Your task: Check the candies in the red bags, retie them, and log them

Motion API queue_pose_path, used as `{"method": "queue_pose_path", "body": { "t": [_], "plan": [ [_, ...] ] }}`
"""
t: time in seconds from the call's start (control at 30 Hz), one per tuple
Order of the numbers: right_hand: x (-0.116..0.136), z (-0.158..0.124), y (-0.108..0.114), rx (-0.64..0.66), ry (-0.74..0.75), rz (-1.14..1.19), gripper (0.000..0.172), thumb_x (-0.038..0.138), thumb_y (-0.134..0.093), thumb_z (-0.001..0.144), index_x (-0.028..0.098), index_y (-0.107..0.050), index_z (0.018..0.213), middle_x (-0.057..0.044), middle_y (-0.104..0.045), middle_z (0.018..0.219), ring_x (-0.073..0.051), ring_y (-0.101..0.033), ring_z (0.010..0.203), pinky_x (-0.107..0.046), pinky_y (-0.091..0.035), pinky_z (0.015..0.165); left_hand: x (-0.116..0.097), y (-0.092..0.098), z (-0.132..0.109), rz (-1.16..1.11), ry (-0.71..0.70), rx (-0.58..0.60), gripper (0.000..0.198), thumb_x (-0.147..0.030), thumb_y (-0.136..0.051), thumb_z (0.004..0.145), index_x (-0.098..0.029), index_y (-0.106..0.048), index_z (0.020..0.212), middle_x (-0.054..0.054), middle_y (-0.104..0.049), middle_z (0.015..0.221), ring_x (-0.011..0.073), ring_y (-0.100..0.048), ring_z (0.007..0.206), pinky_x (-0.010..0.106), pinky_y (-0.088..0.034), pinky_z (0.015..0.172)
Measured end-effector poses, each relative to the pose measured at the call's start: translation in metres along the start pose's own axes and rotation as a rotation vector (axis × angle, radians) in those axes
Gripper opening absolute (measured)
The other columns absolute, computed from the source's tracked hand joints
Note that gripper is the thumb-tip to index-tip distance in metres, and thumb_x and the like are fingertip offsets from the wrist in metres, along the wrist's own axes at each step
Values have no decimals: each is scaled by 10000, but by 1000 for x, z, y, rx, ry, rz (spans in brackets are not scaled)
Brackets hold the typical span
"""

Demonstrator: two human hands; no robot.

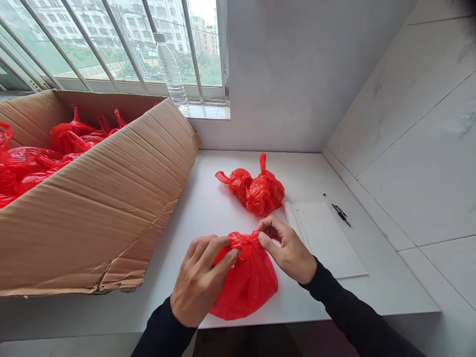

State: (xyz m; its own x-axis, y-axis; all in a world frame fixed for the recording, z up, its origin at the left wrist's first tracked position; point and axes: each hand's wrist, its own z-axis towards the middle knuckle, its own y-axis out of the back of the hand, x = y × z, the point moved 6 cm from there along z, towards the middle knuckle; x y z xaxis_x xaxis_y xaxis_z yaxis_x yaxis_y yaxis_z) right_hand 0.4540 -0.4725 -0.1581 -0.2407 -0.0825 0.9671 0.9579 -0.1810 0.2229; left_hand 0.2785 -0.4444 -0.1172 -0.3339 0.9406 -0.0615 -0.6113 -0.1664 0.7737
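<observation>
A red plastic bag with dark printing stands at the front edge of the white table, its top gathered. My left hand pinches the left side of the gathered top between thumb and fingers. On the other side, my right hand grips the bag's top right corner with thumb and forefinger. What lies inside the bag does not show clearly. Just beyond my hands sit two knotted red bags, a smaller one and a fuller one, touching each other.
At left a large cardboard box holds several red bags. An open notebook and a black pen lie at right on the white table. A clear plastic bottle stands on the sill by the barred window.
</observation>
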Motion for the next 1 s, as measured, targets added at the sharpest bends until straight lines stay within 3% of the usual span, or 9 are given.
{"method": "queue_pose_path", "body": {
  "t": [0.3,0.5,0.67,0.87,1.0],
  "plan": [
    [-5,-2,-2,28,-52,88,90,297,-551,961,209,-555,942,23,-565,807,-136,-525,730,-304,-449,733,7,-12,-8,66,43,24,426,9,-626,812,-178,-611,1194,130,-612,1138,273,-557,1030,408,-441,892],
    [-7,-2,-14,130,-134,90,202,287,-578,932,202,-633,1106,15,-599,799,-152,-561,755,-330,-473,779,17,-15,-9,130,72,-96,255,6,-647,817,-147,-644,1021,66,-582,840,201,-504,767,347,-446,724],
    [3,-3,-17,172,-89,72,181,264,-542,934,177,-673,1023,-27,-661,865,-185,-609,827,-339,-487,788,19,-10,-7,175,103,-137,225,-86,-713,815,-148,-657,1024,108,-591,929,239,-526,850,384,-451,773],
    [6,-3,-20,197,-51,49,171,223,-514,933,173,-677,945,-29,-677,871,-183,-624,821,-339,-500,787,16,-16,-3,163,164,-104,133,-75,-644,856,-169,-640,950,92,-556,928,225,-489,835,378,-434,768],
    [10,-1,-11,109,-43,-39,153,185,-557,897,194,-678,992,-25,-680,948,-178,-623,862,-343,-506,831,11,-7,3,1,238,-26,94,-81,-565,900,-170,-574,927,72,-530,949,198,-487,868,346,-436,789]
  ]
}}
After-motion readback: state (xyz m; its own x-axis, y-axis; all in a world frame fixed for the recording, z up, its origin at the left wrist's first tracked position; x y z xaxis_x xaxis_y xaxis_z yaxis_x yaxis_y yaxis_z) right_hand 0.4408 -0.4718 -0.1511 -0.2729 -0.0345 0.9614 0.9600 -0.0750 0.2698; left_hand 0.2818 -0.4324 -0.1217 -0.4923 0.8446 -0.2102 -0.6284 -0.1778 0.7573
